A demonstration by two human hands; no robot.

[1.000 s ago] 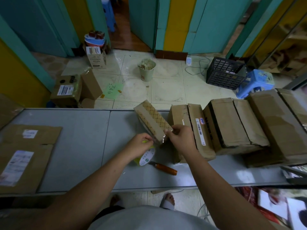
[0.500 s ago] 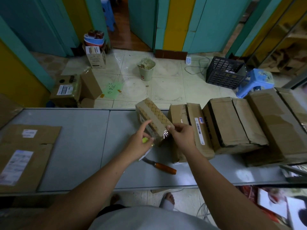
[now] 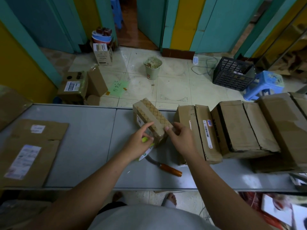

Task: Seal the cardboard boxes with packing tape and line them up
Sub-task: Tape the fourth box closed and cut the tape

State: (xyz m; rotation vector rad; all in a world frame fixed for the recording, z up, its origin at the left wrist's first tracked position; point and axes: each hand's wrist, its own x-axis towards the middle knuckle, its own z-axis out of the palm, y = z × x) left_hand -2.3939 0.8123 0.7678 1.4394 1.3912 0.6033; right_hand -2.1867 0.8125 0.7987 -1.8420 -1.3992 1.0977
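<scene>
A small parcel-packing room: brown cardboard boxes line a grey metal table; teal-and-yellow walls, tiled floor.

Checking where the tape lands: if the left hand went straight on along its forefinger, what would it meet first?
The small box with criss-cross tape. The left hand, holding the tape roll, seems to touch it with that forefinger, though depth is unclear.

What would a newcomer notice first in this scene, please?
Most likely the two hands at the middle of the table: the left hand holding a tape roll and the right hand gripping a small box with criss-cross tape. Next, the row of bigger boxes at the right, and the orange-handled knife lying between the hands and the front edge.
</scene>
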